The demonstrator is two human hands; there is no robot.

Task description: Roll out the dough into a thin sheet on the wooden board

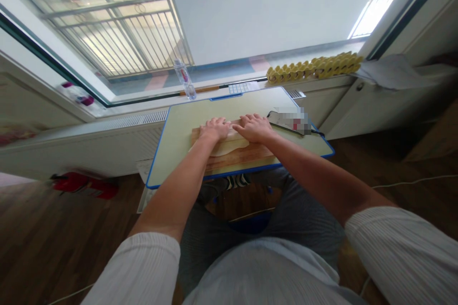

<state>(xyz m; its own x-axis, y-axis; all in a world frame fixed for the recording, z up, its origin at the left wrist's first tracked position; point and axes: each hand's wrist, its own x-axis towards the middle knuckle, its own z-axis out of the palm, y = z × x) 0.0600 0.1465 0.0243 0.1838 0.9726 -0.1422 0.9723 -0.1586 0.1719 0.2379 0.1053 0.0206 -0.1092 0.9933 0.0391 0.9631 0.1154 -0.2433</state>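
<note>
A sheet of pale dough [231,147] lies on a wooden board [239,156], with a rolled, bar-like ridge along its far side. My left hand [215,127] rests palm down on the left part of that ridge, fingers stretched forward. On the right part lies my right hand [254,127], also palm down with its fingers spread, its thumb pointing at the left one. Both hands cover much of the ridge, so whether a rolling pin is inside it I cannot tell.
The board sits on a small blue-edged table [179,126]. A phone [286,121] lies to the right of my hands. Along the windowsill are a plastic bottle [185,80] and a yellow bumpy tray [315,67]. A red fire extinguisher [86,186] lies on the floor at left.
</note>
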